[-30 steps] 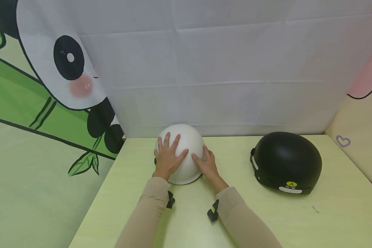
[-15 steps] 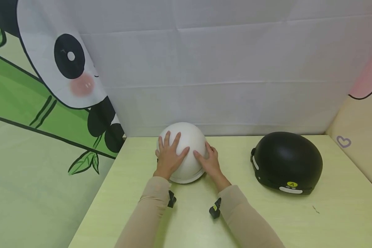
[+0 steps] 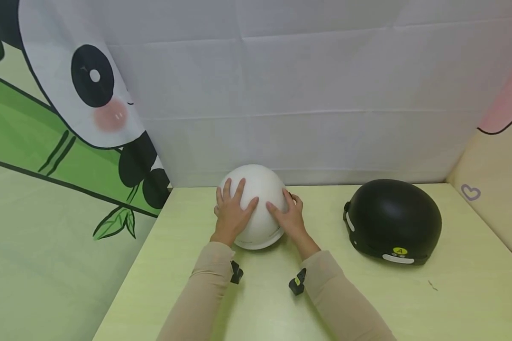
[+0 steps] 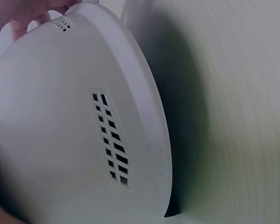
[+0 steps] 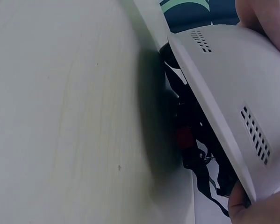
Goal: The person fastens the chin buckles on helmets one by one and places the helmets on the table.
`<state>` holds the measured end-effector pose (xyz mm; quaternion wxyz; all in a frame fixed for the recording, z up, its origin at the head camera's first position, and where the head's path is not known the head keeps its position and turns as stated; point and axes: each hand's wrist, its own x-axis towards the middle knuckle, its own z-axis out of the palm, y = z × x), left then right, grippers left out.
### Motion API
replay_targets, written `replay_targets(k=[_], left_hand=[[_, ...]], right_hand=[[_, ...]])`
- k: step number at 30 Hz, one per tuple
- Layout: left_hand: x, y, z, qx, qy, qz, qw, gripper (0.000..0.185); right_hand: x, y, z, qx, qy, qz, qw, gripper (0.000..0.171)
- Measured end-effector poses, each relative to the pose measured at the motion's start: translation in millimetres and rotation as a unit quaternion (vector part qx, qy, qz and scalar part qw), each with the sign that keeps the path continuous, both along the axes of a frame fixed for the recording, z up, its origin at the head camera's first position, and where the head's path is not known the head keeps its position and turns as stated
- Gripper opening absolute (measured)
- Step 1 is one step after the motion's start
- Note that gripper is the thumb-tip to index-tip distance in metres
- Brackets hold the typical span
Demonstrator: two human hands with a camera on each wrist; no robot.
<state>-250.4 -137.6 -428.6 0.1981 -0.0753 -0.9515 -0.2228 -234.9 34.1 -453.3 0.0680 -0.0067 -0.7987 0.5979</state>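
Observation:
A smooth white helmet is held in both hands near the back of the table. My left hand grips its left side, fingers spread over the dome. On the other side my right hand grips it, thumb on the shell and fingers around the right edge. The left wrist view shows a slotted vent and a dark gap between rim and tabletop. In the right wrist view the rim is tilted off the table, with right-hand fingers at its lower edge. Black straps with a red piece hang underneath.
A black helmet with a yellow "A" sticker rests on the pale wooden table at the right. Behind the table hangs a white cloth. A panda-printed sheet hangs at the left.
The white helmet has shifted slightly right and back and turned a little in both hands. The right fingers have moved farther around its edge. The black helmet stays where it was.

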Motion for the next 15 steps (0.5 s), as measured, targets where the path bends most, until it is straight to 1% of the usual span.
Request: replay_targets(k=[7, 11, 15], left_hand=[[4.2, -2.1, 1.4, 0.012, -0.005, -0.006, 0.9999, 0.073], [6.8, -1.6, 3.1, 0.027, -0.006, -0.006, 0.9996, 0.073], [10.4, -1.1, 4.8, 0.042, -0.015, -0.004, 0.9990, 0.073]], right_hand=[[5.8, -0.7, 4.5, -0.002, -0.003, -0.005, 1.000, 0.079], [9.1, -1.5, 8.2, -0.003, 0.004, -0.011, 1.000, 0.080], [11.1, -2.7, 11.4, 0.008, 0.011, -0.021, 1.000, 0.079]])
